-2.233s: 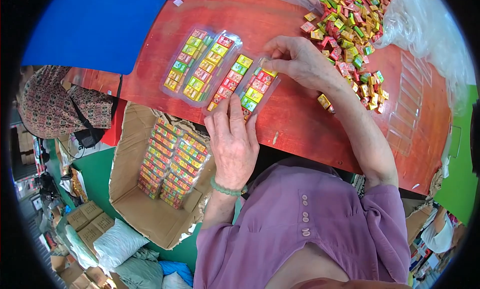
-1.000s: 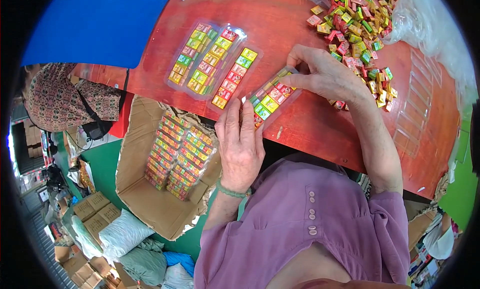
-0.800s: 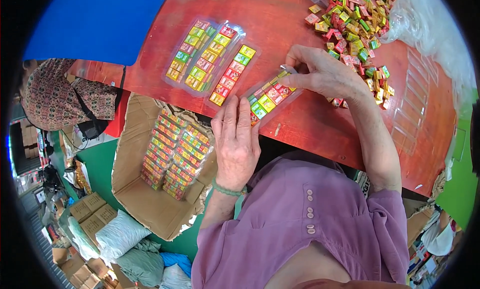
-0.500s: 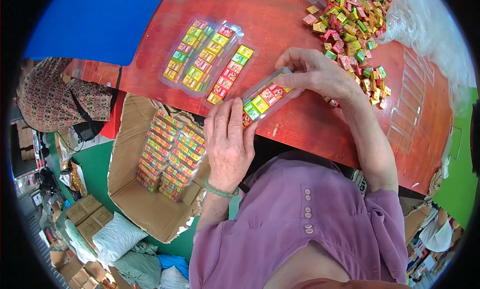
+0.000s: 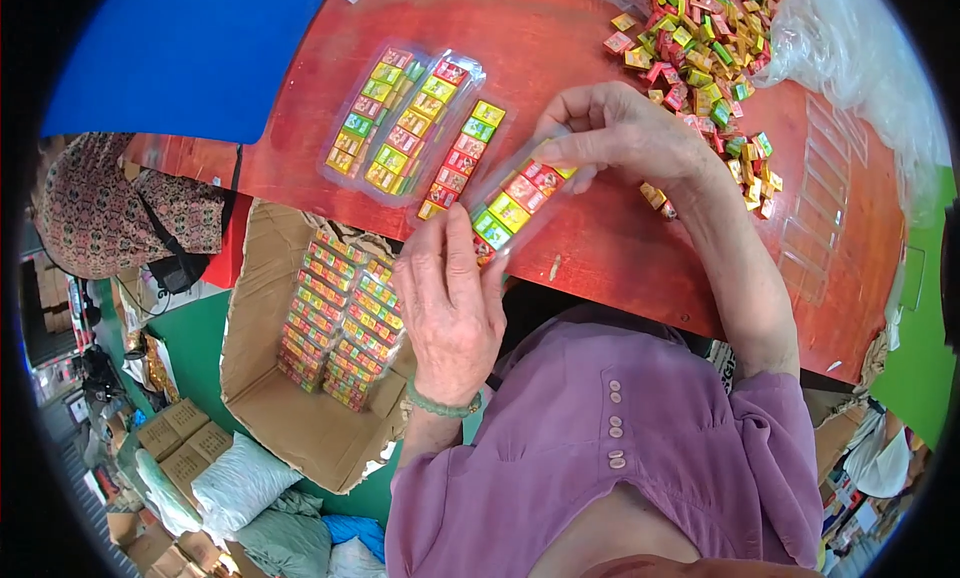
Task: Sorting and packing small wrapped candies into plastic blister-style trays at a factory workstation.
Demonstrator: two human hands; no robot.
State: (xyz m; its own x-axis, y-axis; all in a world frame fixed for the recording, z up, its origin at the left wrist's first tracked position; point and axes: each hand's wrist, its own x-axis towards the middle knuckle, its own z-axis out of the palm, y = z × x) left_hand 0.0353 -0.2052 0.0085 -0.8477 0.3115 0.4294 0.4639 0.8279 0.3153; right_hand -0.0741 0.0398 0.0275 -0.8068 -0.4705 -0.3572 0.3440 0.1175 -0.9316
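Between my two hands is a narrow clear plastic tray [image 5: 519, 203] with a row of tiny red, yellow and green boxes in it, slanting over the table's front edge. My right hand [image 5: 625, 138] pinches its upper right end between thumb and fingers. At the lower left end, my left hand [image 5: 450, 303], with a green bead bracelet at the wrist, grips with fingers stretched along it and the thumb at the near side. Just left of the tray lies a single row of small boxes [image 5: 463, 160]. Beside that are two clear trays, a nearer one [image 5: 418, 123] and an outer one [image 5: 370, 113], both filled.
A heap of loose tiny boxes [image 5: 710, 48] covers the far right of the red table [image 5: 560, 38]. Clear plastic bags [image 5: 850, 88] and an empty clear tray [image 5: 815, 203] lie beyond it. Below left, an open carton [image 5: 275, 418] holds packed trays. A blue sheet [image 5: 170, 58] covers the far left.
The held tray has shifted slightly and tilted, and both hands have moved a little with it. The left fingers have slid slightly left and down. The rows on the table look nearly unmoved.
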